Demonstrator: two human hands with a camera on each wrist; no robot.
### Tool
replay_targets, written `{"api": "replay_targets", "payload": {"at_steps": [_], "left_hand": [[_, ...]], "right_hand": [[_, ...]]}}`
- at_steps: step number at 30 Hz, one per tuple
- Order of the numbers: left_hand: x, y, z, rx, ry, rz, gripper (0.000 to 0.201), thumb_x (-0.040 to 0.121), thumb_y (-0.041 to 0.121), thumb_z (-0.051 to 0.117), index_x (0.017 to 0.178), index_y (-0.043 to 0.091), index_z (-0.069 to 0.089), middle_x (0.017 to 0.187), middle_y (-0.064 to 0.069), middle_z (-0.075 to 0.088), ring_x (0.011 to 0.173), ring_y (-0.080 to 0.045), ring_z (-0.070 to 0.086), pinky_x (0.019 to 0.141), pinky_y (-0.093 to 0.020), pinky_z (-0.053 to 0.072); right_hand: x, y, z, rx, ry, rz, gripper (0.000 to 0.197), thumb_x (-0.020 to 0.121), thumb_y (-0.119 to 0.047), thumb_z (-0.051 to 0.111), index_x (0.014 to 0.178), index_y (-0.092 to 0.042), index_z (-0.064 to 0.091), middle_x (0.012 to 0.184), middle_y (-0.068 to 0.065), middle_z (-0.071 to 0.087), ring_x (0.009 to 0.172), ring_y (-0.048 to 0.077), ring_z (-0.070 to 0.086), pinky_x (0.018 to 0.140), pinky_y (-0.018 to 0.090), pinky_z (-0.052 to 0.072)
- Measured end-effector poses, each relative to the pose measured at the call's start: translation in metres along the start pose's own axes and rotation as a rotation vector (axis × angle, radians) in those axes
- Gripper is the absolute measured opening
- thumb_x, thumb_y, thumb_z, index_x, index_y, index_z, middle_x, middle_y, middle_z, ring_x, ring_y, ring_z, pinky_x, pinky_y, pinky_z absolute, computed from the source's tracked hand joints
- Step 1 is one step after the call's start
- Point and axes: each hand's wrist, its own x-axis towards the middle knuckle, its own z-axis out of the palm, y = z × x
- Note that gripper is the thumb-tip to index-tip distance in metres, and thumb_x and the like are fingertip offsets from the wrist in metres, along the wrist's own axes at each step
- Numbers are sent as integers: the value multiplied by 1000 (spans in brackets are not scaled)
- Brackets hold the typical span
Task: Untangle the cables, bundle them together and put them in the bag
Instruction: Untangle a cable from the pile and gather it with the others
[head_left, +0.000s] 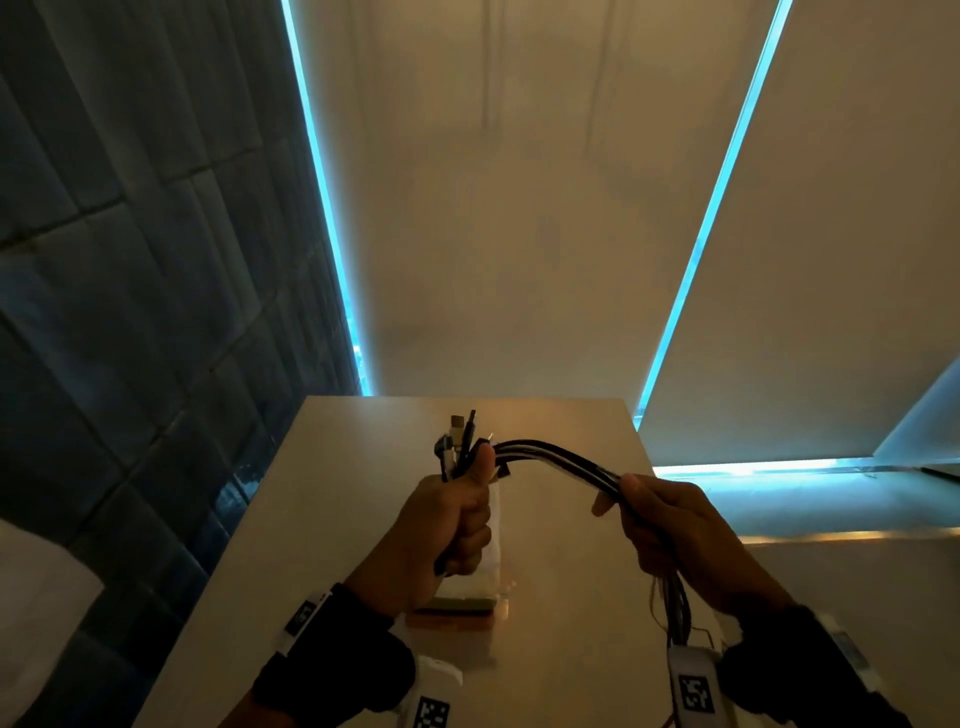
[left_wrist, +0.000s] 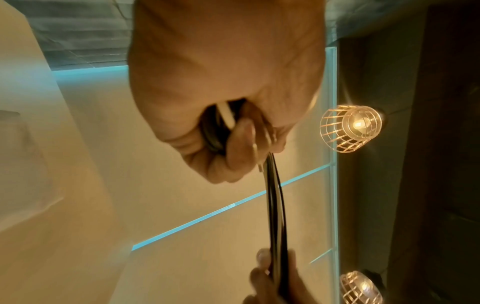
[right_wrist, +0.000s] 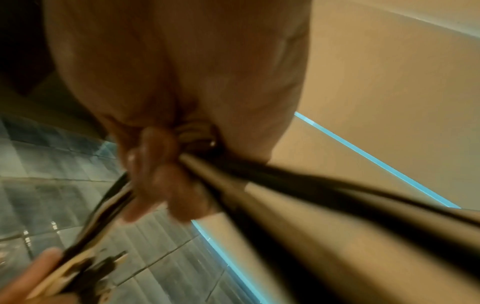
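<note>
A bundle of black and white cables (head_left: 558, 457) arches between my two hands above the table. My left hand (head_left: 460, 519) grips one end in a fist, thumb up, with several plugs (head_left: 460, 436) sticking out above it. My right hand (head_left: 660, 525) grips the bundle further along, and the rest of the cables hangs down past my right wrist. In the left wrist view the cables (left_wrist: 276, 216) run from my left hand (left_wrist: 233, 144) down to the other hand's fingers (left_wrist: 265, 259). The right wrist view is blurred, with the cables (right_wrist: 298, 195) held in my right hand (right_wrist: 166, 164). A pale flat bag (head_left: 470, 592) lies under my left hand.
The glossy beige table (head_left: 571, 597) ends at a far edge against a light wall. Dark tiled wall (head_left: 130, 312) stands on the left. Two caged lamps (left_wrist: 350, 127) show in the left wrist view.
</note>
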Motion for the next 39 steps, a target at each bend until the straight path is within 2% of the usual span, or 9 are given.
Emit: {"api": "replay_targets", "payload": {"at_steps": [7, 15, 18, 21, 24, 27, 30, 35, 39], "left_hand": [[14, -20, 31, -8, -33, -57, 57, 65, 77, 50, 54, 24, 31, 51, 3, 19, 42, -11, 13, 44, -21, 11], [9, -12, 45, -105, 23, 39, 52, 78, 63, 47, 49, 22, 59, 56, -1, 49, 50, -13, 47, 51, -24, 39], [17, -16, 42, -148, 80, 55, 47, 90, 55, 42, 82, 15, 64, 72, -2, 70, 67, -12, 65, 65, -26, 48], [27, -13, 31, -206, 137, -7, 77, 81, 66, 48, 113, -2, 60, 110, -23, 65, 103, -28, 64, 89, -34, 49], [33, -2, 30, -297, 133, 57, 51, 84, 60, 49, 65, 13, 54, 59, -1, 50, 50, -10, 47, 51, -21, 36], [42, 19, 23, -450, 205, 117, 50, 87, 57, 49, 57, 19, 34, 47, 4, 33, 44, -10, 34, 48, -24, 32], [44, 31, 13, -448, 209, 169, 52, 76, 61, 53, 54, 22, 28, 41, 7, 24, 34, -7, 27, 38, -19, 29], [41, 39, 3, -359, 155, 265, 57, 84, 58, 49, 47, 23, 24, 39, 8, 20, 32, -6, 18, 35, -17, 15], [37, 45, 13, -321, 116, 334, 55, 79, 58, 54, 47, 22, 26, 41, 6, 19, 33, -7, 17, 37, -18, 15]], "right_hand": [[9, -19, 59, -607, 508, -372, 17, 96, -27, 48, 89, -28, 63, 47, -9, 40, 46, 7, 44, 43, 14, 31], [7, -15, 92, -1077, 172, -495, 20, 98, -28, 48, 111, -18, 59, 71, -16, 57, 60, 1, 55, 54, 9, 42], [8, -7, 99, -1146, 65, -379, 34, 97, -20, 46, 130, -16, 48, 99, 2, 64, 81, 19, 61, 73, 32, 52], [12, 6, 100, -1227, 91, -429, 45, 92, -13, 45, 136, -21, 36, 91, 2, 65, 67, 20, 61, 57, 36, 53], [10, 14, 102, -1127, 120, -436, 54, 91, -13, 48, 139, -26, 26, 86, -2, 64, 59, 19, 59, 50, 35, 51], [-1, 27, 99, -778, 211, -241, 10, 99, -37, 41, 109, -36, 39, 65, -9, 56, 51, 10, 52, 47, 23, 38], [-14, 52, 82, -647, 156, -159, 37, 90, -63, 30, 90, -29, 44, 58, -6, 52, 50, 9, 48, 48, 30, 34], [-30, 79, 24, -634, -75, 109, 24, 97, -44, 44, 88, -48, 66, 94, -18, 68, 92, -4, 62, 85, 19, 49], [-13, 41, 9, -472, 138, -24, 57, 83, -70, 30, 113, -36, 66, 120, -20, 64, 114, -10, 54, 97, 16, 42]]}}
